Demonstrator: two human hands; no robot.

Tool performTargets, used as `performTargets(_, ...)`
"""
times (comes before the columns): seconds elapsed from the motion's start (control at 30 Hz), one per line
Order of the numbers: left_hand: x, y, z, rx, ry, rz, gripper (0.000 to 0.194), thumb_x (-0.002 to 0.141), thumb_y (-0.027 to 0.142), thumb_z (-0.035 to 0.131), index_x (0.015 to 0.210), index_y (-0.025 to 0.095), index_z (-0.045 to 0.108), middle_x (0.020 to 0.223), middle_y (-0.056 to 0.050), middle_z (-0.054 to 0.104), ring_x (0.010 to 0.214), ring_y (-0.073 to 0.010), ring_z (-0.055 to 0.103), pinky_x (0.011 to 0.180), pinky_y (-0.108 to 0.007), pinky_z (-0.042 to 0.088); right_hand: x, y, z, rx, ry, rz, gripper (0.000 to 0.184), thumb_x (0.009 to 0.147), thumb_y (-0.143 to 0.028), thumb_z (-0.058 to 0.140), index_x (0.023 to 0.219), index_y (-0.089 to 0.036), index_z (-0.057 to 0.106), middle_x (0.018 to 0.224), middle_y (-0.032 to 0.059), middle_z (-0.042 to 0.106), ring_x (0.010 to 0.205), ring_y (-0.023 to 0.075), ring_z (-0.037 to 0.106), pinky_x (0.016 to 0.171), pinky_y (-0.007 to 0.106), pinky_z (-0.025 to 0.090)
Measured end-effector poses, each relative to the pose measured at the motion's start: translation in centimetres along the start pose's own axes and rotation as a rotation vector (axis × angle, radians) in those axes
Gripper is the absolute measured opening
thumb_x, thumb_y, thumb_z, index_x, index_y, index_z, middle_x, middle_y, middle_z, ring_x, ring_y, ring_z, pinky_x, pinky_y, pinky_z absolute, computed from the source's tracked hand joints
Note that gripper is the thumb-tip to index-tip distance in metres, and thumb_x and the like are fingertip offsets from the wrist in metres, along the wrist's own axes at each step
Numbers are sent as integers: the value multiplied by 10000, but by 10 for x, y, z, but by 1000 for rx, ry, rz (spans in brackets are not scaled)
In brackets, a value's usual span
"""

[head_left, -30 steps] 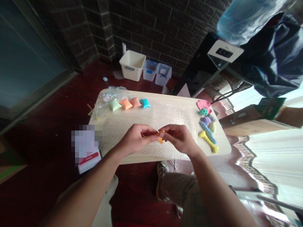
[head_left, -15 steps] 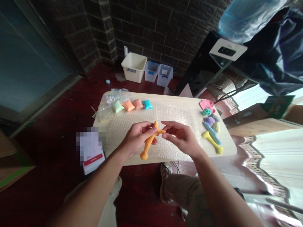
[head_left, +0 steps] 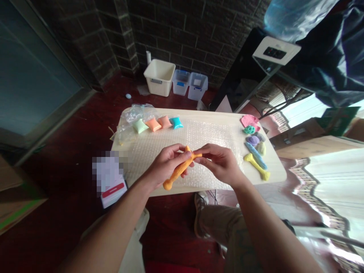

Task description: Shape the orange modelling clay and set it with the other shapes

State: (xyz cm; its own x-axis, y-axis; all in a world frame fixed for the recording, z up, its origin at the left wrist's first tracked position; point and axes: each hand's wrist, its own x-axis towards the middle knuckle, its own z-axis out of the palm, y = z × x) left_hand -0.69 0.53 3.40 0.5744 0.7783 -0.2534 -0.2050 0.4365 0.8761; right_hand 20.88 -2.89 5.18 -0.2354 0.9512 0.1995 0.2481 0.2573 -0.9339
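Above the bubble wrap I see an orange clay bone [head_left: 178,172] with a forked upper end and a knobbed lower end. My left hand [head_left: 168,162] is closed around its upper part, thumb pressed on top. With thumb and fingers, my right hand [head_left: 217,161] pinches the right prong of the fork. The fingers partly cover the clay there. Right of my hands, a yellow clay bone [head_left: 256,167] lies on the table beside a blue clay stick [head_left: 256,155].
Bubble wrap [head_left: 159,151] covers the middle of the pale table [head_left: 275,167]. Several clay packets, one blue [head_left: 176,122], line the back left by a clear plastic bag [head_left: 136,113]. Purple [head_left: 252,140], green [head_left: 249,129] and pink clay [head_left: 250,120] sit at the right. A phone [head_left: 113,193] is by the left edge.
The orange clay bone has tilted further, its lower end swinging left and up. My right hand has moved in closer and now pinches the right prong between thumb and fingers.
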Motion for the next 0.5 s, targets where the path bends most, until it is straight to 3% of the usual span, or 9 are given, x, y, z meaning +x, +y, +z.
performTargets(0.17, -1, 1, 1, -33, -19, -6, 457, 856, 513, 882, 1049, 152, 679, 786, -17, 735, 576, -134, 688, 557, -253, 569, -1, 3, 0, 88, -55, 33, 326, 940, -365, 872, 1237, -233, 844, 1077, 102, 827, 934, 228, 787, 837, 385, 646)
performTargets(0.37, -2, -1, 0, -19, -62, -29, 366, 896, 453, 851, 998, 153, 668, 793, -28, 746, 577, -129, 691, 545, -242, 551, 1, -5, -5, -54, -89, -31, 241, 985, -350, 827, 1197, -248, 874, 937, 74, 845, 853, 212, 784, 825, 368, 626)
performTargets(0.5, -1, -2, 0, -33, -64, -23, 372, 898, 455, 853, 1009, 148, 676, 808, -34, 749, 588, -137, 703, 555, -251, 572, -1, -3, -2, 100, -64, 67, 304, 929, -355, 883, 1199, -216, 861, 972, 86, 855, 869, 222, 808, 824, 368, 649)
